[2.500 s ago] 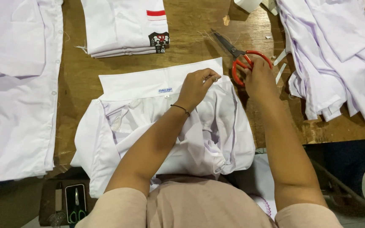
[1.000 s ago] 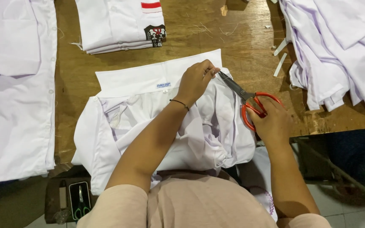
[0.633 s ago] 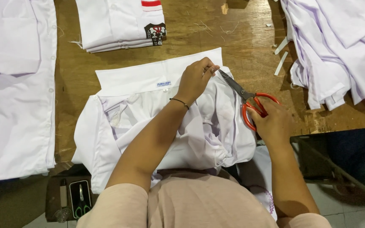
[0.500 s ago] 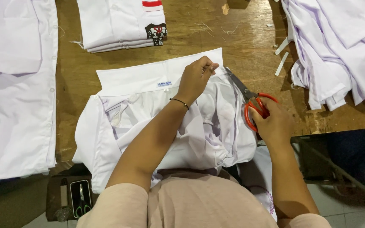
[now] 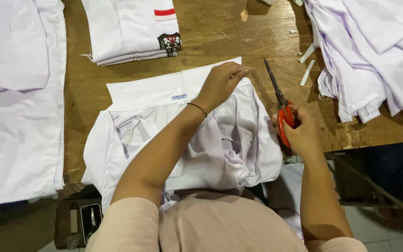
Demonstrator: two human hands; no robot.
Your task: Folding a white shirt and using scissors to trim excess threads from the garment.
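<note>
White shirt (image 5: 220, 140) crumpled (collar flat), left hand (image 5: 220, 84) fingers pinching collar edge, right hand (image 5: 302, 133) fingers gripping red-handled scissors (image 5: 281, 105) — blades closed.

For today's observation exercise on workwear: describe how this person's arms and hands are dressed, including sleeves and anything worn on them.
Both arms are bare below short, pale peach sleeves that end near the shoulders. The left hand has a thin dark bracelet around its wrist. The right hand shows no gloves, and I see no rings or watch.

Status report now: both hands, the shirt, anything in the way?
Left hand pinching white shirt at collar edge. Right hand holds red scissors, blades closed, beside shirt. Nothing between.
</note>
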